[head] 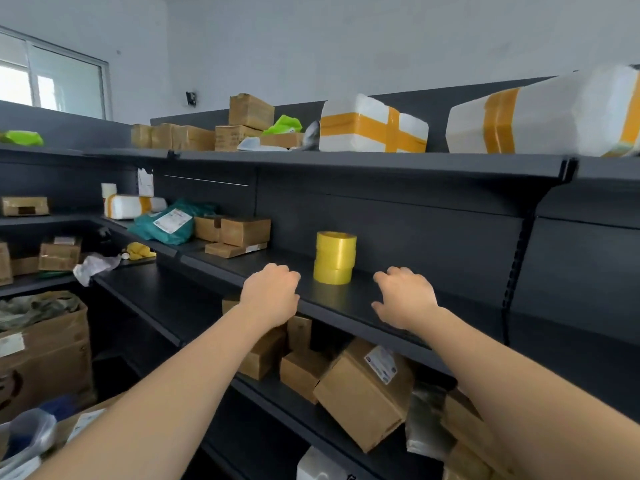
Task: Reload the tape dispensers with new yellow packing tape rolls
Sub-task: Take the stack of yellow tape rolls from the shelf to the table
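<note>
Yellow packing tape rolls (335,257), stacked upright in a short column on the dark metal shelf (242,268), toward the back and roughly midway between the two outstretched hands. Left hand (271,295) at the shelf's front edge, just left of the stack and apart from it, fingers curled downward, palm down, holding nothing. Right hand (404,296) to the right of the stack, likewise apart from it, fingers loosely bent and spread over the shelf surface, empty (whether fingertips actually touch the shelf, hard to tell). Bare forearms reaching in from the bottom corners. Further left on the same shelf level, small cardboard boxes (242,232) and a teal mailer bag (166,225) with a white label. Above, on the top shelf, two white foam boxes strapped with yellow-orange tape (372,124), plus more brown cartons (251,110) and a lime-green bag (284,124). Below the hands, on the lower shelf, several tilted cardboard parcels (363,393), one with a shipping label. Far left, a large open carton (45,355) on the floor side and a window (52,81) high on the wall. No tape dispenser identifiable anywhere.
</note>
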Motion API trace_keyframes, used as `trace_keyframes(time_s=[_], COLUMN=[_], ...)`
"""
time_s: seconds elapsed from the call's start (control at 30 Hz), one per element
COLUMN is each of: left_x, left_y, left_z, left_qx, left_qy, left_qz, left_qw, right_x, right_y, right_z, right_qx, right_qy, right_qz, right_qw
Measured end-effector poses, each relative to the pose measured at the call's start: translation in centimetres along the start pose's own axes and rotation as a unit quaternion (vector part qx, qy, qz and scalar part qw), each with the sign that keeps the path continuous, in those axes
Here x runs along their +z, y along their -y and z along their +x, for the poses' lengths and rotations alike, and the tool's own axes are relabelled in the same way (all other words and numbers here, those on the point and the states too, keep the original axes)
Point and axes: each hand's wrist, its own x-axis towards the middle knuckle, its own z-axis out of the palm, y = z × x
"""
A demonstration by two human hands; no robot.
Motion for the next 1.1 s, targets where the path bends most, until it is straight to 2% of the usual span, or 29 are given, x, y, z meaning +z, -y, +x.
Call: trace_keyframes(time_s=[0.2,0.37,0.47,0.53,0.63,0.73,0.8,0.93,1.0,1.1], left_x=[4.5,8.1,10.4,11.7,12.9,13.7,14.3,15.1,15.1,15.4], left_y=[4.3,6.6,7.1,7.0,6.7,6.1,5.9,5.7,5.7,5.5], left_z=[10.2,17.6,21.0,23.0,25.3,26.7,27.2,28.1,28.4,28.7], left_qx=[0.021,0.034,0.028,0.007,-0.066,-0.138,-0.176,-0.241,-0.256,-0.269], left_qy=[0.009,0.006,0.013,0.038,0.105,0.181,0.241,0.32,0.337,0.339], left_qz=[-0.021,-0.066,-0.136,-0.221,-0.387,-0.534,-0.593,-0.656,-0.674,-0.681], left_qw=[1.0,0.997,0.99,0.975,0.914,0.814,0.748,0.64,0.606,0.591], right_x=[2.8,5.2,6.8,7.4,8.1,9.0,9.5,10.5,10.7,11.0], right_y=[-0.4,-0.3,-0.2,0.0,0.4,0.5,0.5,0.6,0.6,0.5], right_z=[9.2,15.7,18.6,20.3,22.2,23.5,24.0,24.6,24.9,25.0], right_qx=[0.059,0.122,0.181,0.223,0.291,0.356,0.387,0.405,0.406,0.4], right_qy=[0.004,0.016,0.021,0.026,0.047,0.062,0.093,0.153,0.162,0.153], right_qz=[0.02,0.096,0.188,0.266,0.389,0.512,0.573,0.624,0.653,0.69], right_qw=[0.998,0.988,0.965,0.937,0.873,0.779,0.716,0.65,0.618,0.584])
